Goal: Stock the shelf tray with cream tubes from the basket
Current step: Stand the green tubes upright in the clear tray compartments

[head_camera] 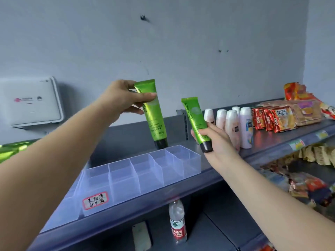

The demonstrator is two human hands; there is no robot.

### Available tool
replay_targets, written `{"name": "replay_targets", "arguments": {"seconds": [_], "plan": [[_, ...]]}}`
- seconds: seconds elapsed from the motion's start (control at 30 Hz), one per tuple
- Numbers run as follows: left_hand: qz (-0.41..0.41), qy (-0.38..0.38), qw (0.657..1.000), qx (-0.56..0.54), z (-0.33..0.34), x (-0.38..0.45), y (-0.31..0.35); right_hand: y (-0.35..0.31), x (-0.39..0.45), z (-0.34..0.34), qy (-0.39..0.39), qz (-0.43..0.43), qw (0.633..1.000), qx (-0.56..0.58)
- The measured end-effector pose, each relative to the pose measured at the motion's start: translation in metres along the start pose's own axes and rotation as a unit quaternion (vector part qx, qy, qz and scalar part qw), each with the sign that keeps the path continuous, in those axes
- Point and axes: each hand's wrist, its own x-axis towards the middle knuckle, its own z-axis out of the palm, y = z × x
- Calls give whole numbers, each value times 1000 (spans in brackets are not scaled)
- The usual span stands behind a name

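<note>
Head view, frame centre: my left hand (121,98) pinches green tube (152,113) near crimp, cap down above far end of clear tray (126,180). My right hand (216,140) grips second tube (196,122), right of centre. Risk: cap catches divider, tube tips.

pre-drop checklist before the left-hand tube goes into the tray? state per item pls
1. Left hand grips a green tube near its crimped top: ok.
2. That tube is cap-down, near upright, above the tray's far edge: ok.
3. Clear tray compartments hold nothing that shows: ok.
4. Which compartment the cap lines up with: cannot tell.
5. Right hand holds a second tube off to the tray's right, apart from the first: ok.
6. White bottles stand beside the tray's right end, not in the drop path: ok.
</note>
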Motion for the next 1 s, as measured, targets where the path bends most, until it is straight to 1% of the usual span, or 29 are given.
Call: {"name": "replay_targets", "arguments": {"seconds": [0.17,0.33,0.43,0.53,0.67,0.87,1.0], "plan": [[-19,42,998,53,-56,-7,-16,28,10,48,-69,37,997,-23],[-43,82,993,67,-102,-9,-39,61,21,93,-127,29,989,-69],[-53,93,990,89,-124,-10,-54,80,25,117,-144,28,986,-72],[-59,109,988,89,-141,-13,-64,98,29,139,-163,39,984,-57],[-61,111,987,101,-167,-18,-77,124,34,167,-188,59,979,-49],[-81,135,973,168,-200,-17,-97,155,41,206,-214,68,972,-64],[-89,128,971,180,-215,-10,-111,167,45,222,-225,72,969,-66]]}}
